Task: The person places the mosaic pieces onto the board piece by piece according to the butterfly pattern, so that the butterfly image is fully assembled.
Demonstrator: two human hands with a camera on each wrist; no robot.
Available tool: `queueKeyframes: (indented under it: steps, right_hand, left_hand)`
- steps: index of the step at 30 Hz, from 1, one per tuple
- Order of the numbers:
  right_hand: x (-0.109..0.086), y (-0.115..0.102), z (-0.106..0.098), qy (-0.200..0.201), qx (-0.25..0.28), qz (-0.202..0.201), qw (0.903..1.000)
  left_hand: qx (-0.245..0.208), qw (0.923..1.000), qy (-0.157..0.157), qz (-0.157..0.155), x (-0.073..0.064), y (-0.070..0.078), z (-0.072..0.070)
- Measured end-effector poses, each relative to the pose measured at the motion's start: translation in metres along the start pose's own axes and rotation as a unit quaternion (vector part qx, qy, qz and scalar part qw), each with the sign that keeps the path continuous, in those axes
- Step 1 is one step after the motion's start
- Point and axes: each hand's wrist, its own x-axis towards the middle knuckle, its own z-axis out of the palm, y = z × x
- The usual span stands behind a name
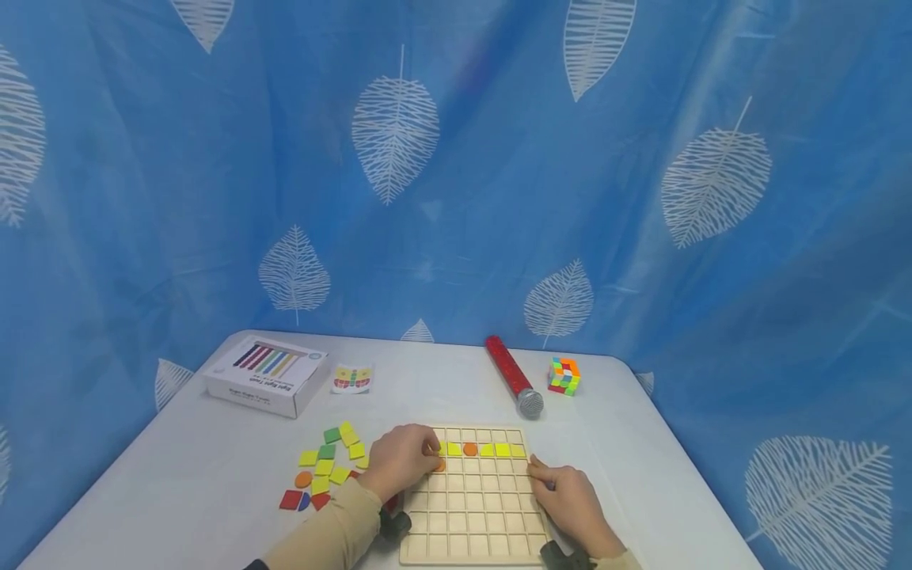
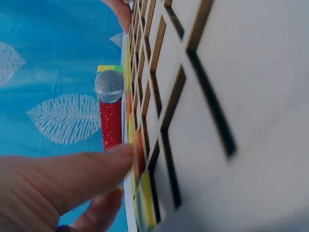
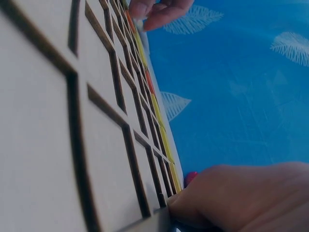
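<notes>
A blue curtain (image 1: pixel 484 222) printed with white leaves hung beyond the grid board, and the white desk (image 1: pixel 171 507) spread beneath it. The pale grid board (image 1: pixel 458 522) itself lay flat, divided into square cells. A white box (image 1: pixel 260 396) with a picture of coloured bars sat beyond the board and to its left. The left hand (image 1: pixel 402 457) reached over the board's left edge, its fingers bent; whether they pinched anything I could not tell. The right hand (image 1: pixel 570 499) pinched the board's right edge between thumb and finger. A red microphone (image 1: pixel 509 370) with a silver head lay beyond the board, toward its right, and a small printed card (image 1: pixel 352 378) lay beyond it, toward the left. A multicoloured puzzle cube (image 1: pixel 564 376) stood past its far right corner. Loose tiles (image 1: pixel 324 467) in yellow, green, red, orange and blue were scattered left of the board. Yellow tiles (image 1: pixel 502 450) and an orange round tile (image 1: pixel 470 449) made a row near its far edge. At the left fingertips, just nearer than that row, an orange disc (image 1: pixel 441 466) showed at the board's left side.
</notes>
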Motion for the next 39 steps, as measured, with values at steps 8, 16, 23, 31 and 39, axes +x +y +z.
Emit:
queueKeyframes:
  steps: [8, 16, 23, 31, 39]
  right_hand:
    - [0.000, 0.000, -0.002, -0.007, 0.004, 0.003, 1.0000]
    - [0.000, -0.001, -0.007, 0.000, -0.010, 0.007, 0.9999]
    - [-0.001, -0.001, -0.004, -0.004, 0.000, 0.009, 1.0000]
    - [-0.001, 0.000, -0.001, 0.006, 0.002, 0.000, 1.0000]
    - [-0.001, -0.001, -0.001, 0.006, -0.001, -0.003, 1.0000]
  left_hand:
    - [-0.010, 0.9946, 0.039, -0.096, -0.017, -0.045, -0.047]
    - [-0.008, 0.9894, -0.015, -0.144, -0.026, -0.089, -0.062]
    - [-0.009, 0.9877, -0.014, -0.156, -0.026, -0.095, -0.060]
    - [-0.013, 0.9874, -0.011, -0.157, -0.028, -0.095, -0.061]
    - [-0.054, 0.9848, -0.012, -0.164, -0.026, -0.094, -0.061]
